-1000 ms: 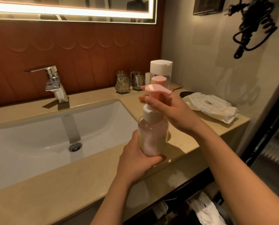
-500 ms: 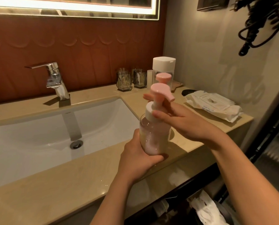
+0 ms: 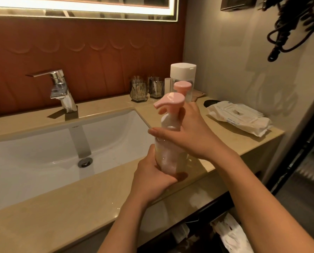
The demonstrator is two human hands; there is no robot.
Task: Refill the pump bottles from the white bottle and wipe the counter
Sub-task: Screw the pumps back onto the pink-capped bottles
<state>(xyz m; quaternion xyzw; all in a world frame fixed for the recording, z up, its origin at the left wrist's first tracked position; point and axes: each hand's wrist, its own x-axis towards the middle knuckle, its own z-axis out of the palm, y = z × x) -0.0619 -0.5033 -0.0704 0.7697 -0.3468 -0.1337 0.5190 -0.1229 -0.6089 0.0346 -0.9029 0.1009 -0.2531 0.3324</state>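
A clear pump bottle (image 3: 166, 157) with a pink pump head (image 3: 170, 101) and a little pale liquid inside stands at the counter's front edge beside the sink. My left hand (image 3: 152, 178) grips its lower body. My right hand (image 3: 187, 132) curls around its white collar below the pump head. Behind it I see the pink top of a second pump bottle (image 3: 182, 86). The white-capped bottle (image 3: 183, 73) stands further back near the wall.
The beige counter (image 3: 61, 216) holds a white sink (image 3: 42, 157) with a chrome faucet (image 3: 59, 88). Two glass tumblers (image 3: 147, 88) stand at the back. A wet-wipe pack (image 3: 240, 117) lies at the right. A black coiled cord (image 3: 295, 28) hangs on the wall.
The pump head has turned: its spout pointed right earlier and now points left. My right hand has shifted around the collar; the left hand keeps its hold on the body.
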